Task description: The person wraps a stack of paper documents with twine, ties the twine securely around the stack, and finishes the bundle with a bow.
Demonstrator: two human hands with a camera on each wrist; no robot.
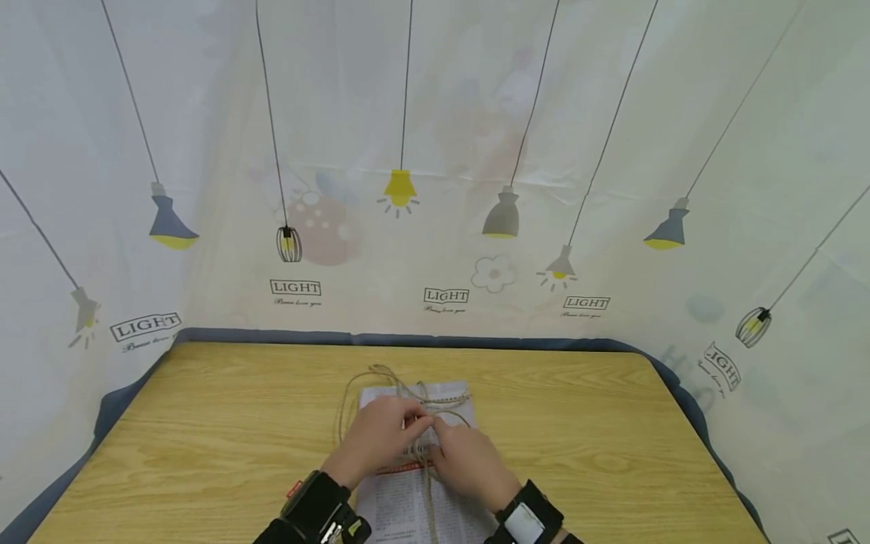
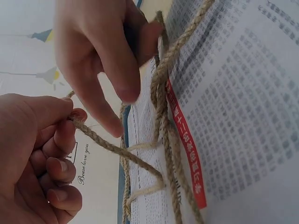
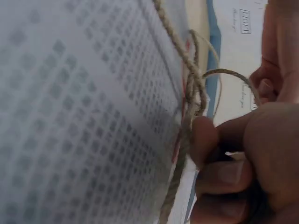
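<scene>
A flat newspaper-wrapped parcel [image 1: 394, 502] lies on the table, bound with jute twine [image 1: 430, 502] that crosses on its top. My left hand [image 1: 381, 431] pinches a strand between thumb and forefinger; the left wrist view shows this strand [image 2: 117, 150] pulled taut from the binding. Close beside it, my right hand [image 1: 472, 461] bends over the crossing. In the right wrist view its fingers [image 3: 224, 177] are curled and a fingertip meets the twine just below the knotted part [image 3: 194, 88]. Part of its grip is hidden behind the fingers.
A loose loop of twine [image 1: 342, 408] spreads past the parcel's far left corner. The wood-grain table [image 1: 204, 438] ends at a dark blue edge [image 1: 408, 340], with a lamp-printed curtain [image 1: 435, 227] behind. Each wrist wears a black strap [image 1: 316, 506] with a device.
</scene>
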